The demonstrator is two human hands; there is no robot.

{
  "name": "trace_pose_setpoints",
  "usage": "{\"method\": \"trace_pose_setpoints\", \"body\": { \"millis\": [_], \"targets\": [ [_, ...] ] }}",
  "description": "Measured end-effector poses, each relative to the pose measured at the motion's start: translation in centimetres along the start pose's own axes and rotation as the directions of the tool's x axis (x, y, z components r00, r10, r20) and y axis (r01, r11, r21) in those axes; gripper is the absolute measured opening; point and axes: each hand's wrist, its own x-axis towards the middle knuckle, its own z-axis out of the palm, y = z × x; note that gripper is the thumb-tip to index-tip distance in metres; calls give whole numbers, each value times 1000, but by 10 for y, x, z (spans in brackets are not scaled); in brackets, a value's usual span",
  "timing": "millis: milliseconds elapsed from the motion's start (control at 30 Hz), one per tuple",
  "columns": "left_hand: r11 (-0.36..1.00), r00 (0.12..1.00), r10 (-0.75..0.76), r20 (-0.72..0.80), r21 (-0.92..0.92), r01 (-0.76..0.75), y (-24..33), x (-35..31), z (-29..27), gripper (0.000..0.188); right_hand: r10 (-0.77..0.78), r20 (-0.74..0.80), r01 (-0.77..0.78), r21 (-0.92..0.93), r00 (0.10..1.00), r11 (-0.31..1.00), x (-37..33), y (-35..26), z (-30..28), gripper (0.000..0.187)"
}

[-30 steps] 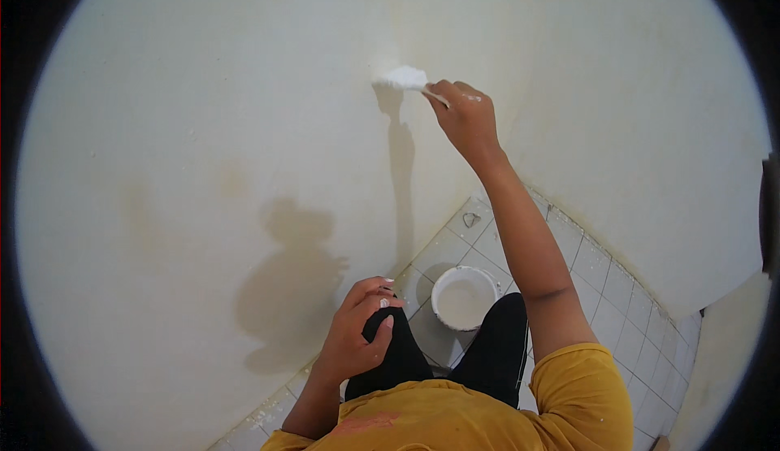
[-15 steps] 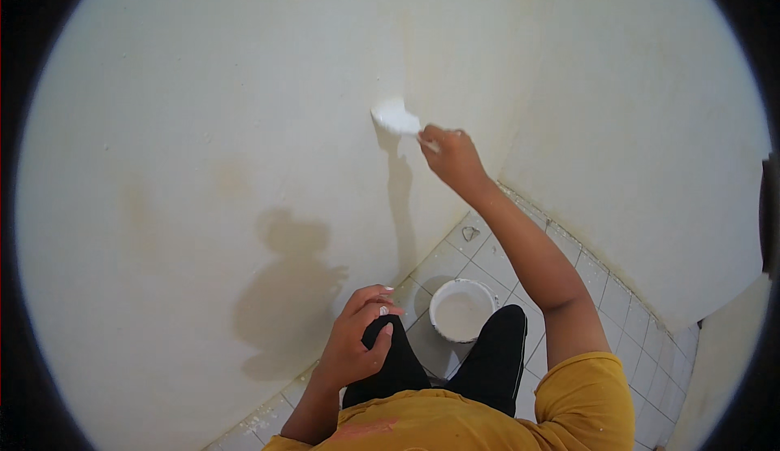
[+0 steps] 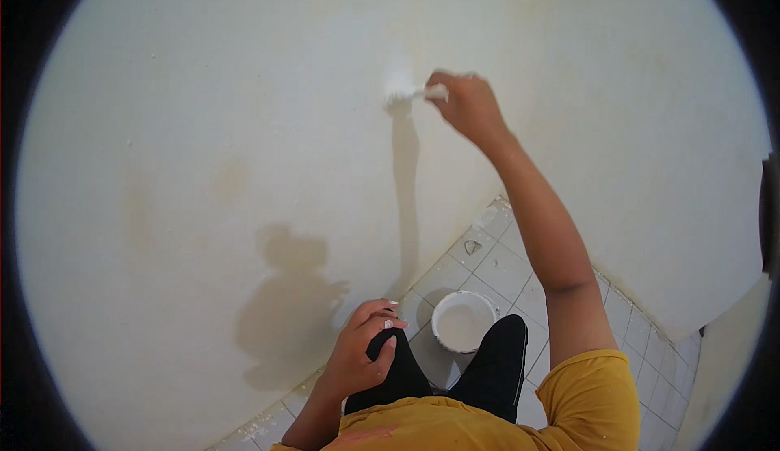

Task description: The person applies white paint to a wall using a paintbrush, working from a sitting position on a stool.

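Note:
My right hand is closed around the handle of a white paintbrush. The bristles press against the off-white wall in front of me, and a brighter white patch of wet paint shows just above them. My left hand rests by my left knee with its thumb and fingers apart and nothing in it; a small pale spot shows on one finger. Between my knees, on the floor, stands a white bucket holding off-white paint.
A second wall meets the painted one at a corner to the right. Light floor tiles carry paint specks, and a small bent loop lies on them near the wall's foot. Yellowish stains mark the wall at left.
My right hand has moved up and slightly right. The brush has turned from showing its broad face to a narrower side, and a bright patch now shows above it. My left hand stays by the knee.

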Motion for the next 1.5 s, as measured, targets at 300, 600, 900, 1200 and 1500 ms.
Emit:
{"method": "trace_pose_setpoints", "body": {
  "millis": [300,600,900,1200,1500],
  "targets": [
    [1000,1000,11,18,19,-11,6,13,0,27,164,-305,-129,134,938,983,46,-1,-27,13],
    [1000,999,-29,31,12,29,1,-3,3,27,143,-27,-141,68,989,988,-35,-19,25,7],
    [999,999,24,43,26,-25,7,-4,7,26,155,388,-194,65,909,979,-116,-14,38,6],
    [999,996,-41,76,-6,41,4,-20,9,25,32,65,-36,70,997,997,-48,-16,14,10],
    [999,997,1,73,34,-3,6,-3,8,26,138,-314,-93,153,939,984,14,-17,-29,14]
  ]
}}
